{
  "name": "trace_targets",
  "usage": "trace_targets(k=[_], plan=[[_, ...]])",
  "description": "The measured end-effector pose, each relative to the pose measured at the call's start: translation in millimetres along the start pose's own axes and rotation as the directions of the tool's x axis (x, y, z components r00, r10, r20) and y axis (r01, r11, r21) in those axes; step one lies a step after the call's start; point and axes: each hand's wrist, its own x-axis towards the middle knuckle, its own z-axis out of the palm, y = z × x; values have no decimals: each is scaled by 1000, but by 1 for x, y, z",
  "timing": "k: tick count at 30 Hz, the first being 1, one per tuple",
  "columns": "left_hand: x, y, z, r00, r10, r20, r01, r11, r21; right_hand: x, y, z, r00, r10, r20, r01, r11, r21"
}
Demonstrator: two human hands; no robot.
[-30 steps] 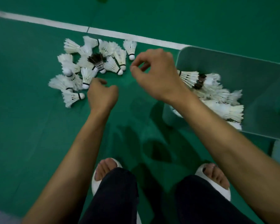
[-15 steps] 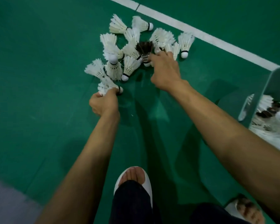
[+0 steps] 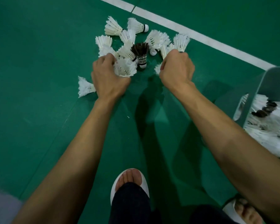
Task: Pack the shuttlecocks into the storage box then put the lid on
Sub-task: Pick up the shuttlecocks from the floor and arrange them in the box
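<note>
I can't see my fingertips: both the left hand and right hand curl over shuttlecocks. The frame's right edge cuts off the storage box.

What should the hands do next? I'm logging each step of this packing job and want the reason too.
Probably lift both handfuls and carry them right to the storage box. The left hand and right hand are each closed around white shuttlecocks, while the box at the right edge already holds many. More, including a black-feathered shuttlecock, lie loose on the green floor.
</note>
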Motion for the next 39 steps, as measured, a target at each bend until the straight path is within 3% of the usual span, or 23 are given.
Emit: trace_targets(k=[3, 5, 10, 14, 19, 23, 30, 33, 35, 39], plan=[[-11, 11, -1, 994, -18, -105, 9, 996, -90, -1, 9, -22, 998, 16, -59, -9, 992, 125], [-25, 28, -8, 991, -59, -121, 26, 965, -260, -2, 17, -42, 992, 59, -116, -32, 974, 223], [-61, 89, -31, 997, -68, 41, 79, 796, -600, -11, 44, -99, 961, 178, -210, -74, 902, 426], [-79, 151, -35, 966, -5, 259, 178, 737, -651, -32, 85, -156, 930, 234, -284, -61, 859, 509], [-118, 229, -9, 895, 194, 402, 180, 668, -723, -73, 179, -212, 845, 432, -315, -124, 732, 670], [-162, 278, 27, 812, 251, 527, 207, 720, -662, -111, 264, -218, 727, 643, -243, -238, 567, 789], [-218, 297, 86, 659, 193, 727, 180, 898, -402, -122, 361, -162, 481, 868, -125, -522, 399, 754], [-227, 287, 99, 605, 128, 786, 172, 943, -286, -114, 363, -144, 425, 902, -70, -593, 336, 731], [-227, 279, 103, 560, 80, 824, 181, 959, -216, -105, 359, -131, 404, 913, 60, -595, 213, 775], [-220, 268, 109, 575, 34, 817, 158, 976, -151, -88, 351, -114, 383, 881, 278, -540, -31, 841]])
